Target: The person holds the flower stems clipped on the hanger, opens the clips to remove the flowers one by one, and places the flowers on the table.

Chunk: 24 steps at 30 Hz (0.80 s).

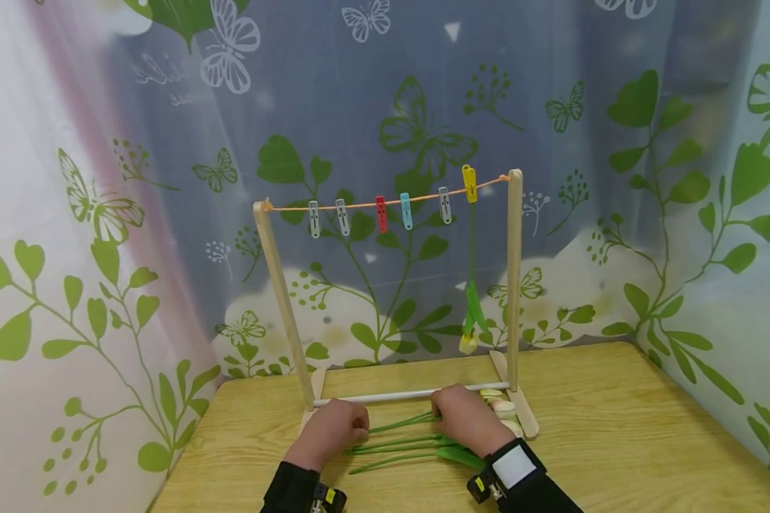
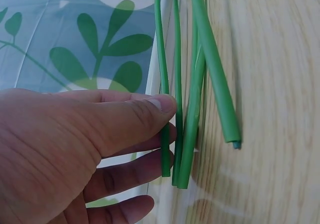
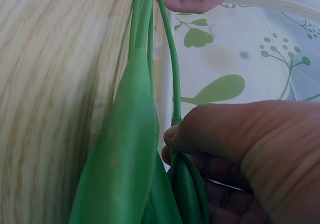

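Both hands are on one artificial tulip point(image 1: 398, 425) that lies at the far side of a small bunch. My left hand point(image 1: 334, 427) pinches its green stem point(image 2: 162, 59) near the cut end, between thumb and fingers. Close to the leaf base, my right hand point(image 1: 468, 420) pinches the same tulip, as the right wrist view shows. Several other tulips point(image 1: 391, 464) lie beside it on the table, stems to the left. Their pale flower heads point(image 1: 503, 407) are partly hidden behind my right hand. A yellow tulip point(image 1: 468, 343) hangs upside down from a yellow clothespin point(image 1: 469, 184).
A wooden frame point(image 1: 515, 285) stands behind the hands, with a white crossbar point(image 1: 385, 396) low down. Along its orange string point(image 1: 359, 206) hang grey clothespins point(image 1: 314, 219), a red clothespin point(image 1: 381, 214) and a blue clothespin point(image 1: 407, 211). A patterned curtain point(image 1: 359, 107) surrounds the wooden table point(image 1: 590, 427).
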Tool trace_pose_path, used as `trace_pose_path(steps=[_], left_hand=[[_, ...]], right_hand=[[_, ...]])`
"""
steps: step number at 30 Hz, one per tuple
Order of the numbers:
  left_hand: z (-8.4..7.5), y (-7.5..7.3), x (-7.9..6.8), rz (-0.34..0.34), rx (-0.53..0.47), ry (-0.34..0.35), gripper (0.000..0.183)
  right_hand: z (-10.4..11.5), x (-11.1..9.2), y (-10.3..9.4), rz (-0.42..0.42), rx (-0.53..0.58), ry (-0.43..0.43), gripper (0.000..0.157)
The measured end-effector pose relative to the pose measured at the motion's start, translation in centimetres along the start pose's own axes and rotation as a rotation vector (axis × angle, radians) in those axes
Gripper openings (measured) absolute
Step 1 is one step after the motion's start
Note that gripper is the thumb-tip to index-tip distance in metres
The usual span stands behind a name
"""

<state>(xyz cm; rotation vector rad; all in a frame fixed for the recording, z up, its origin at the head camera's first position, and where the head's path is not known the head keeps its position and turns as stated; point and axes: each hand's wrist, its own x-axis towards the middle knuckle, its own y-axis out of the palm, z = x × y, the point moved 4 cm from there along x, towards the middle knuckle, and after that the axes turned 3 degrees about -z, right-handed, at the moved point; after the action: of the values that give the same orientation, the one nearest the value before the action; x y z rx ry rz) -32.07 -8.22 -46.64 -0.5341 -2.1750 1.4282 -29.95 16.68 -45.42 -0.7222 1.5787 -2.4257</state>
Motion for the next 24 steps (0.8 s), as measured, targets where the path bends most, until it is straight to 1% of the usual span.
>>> trace_pose_path(steps=[6,8,11,15,24], left_hand=[[0.19,0.34,0.20,0.011,0.018,0.001,0.013],[0.17,0.42,0.21,0.018,0.026,0.000,0.014],[0.21,0.58,0.24,0.033,0.030,-0.004,0.015],[0.34,0.73,0.27,0.048,0.005,-0.017,0.016],[0.44,0.73,0.25,0.054,-0.031,-0.039,0.016]], right_hand=[[0.05,0.00,0.07,0.023,0.010,0.010,0.032],[0.00,-0.04,0.15,0.024,0.017,0.010,0.034],[-0.07,-0.09,0.30,0.024,0.028,0.010,0.044],[-0.04,-0.16,0.43,0.020,0.028,0.011,0.055],[0.21,-0.10,0.10,0.021,0.025,0.010,0.054]])
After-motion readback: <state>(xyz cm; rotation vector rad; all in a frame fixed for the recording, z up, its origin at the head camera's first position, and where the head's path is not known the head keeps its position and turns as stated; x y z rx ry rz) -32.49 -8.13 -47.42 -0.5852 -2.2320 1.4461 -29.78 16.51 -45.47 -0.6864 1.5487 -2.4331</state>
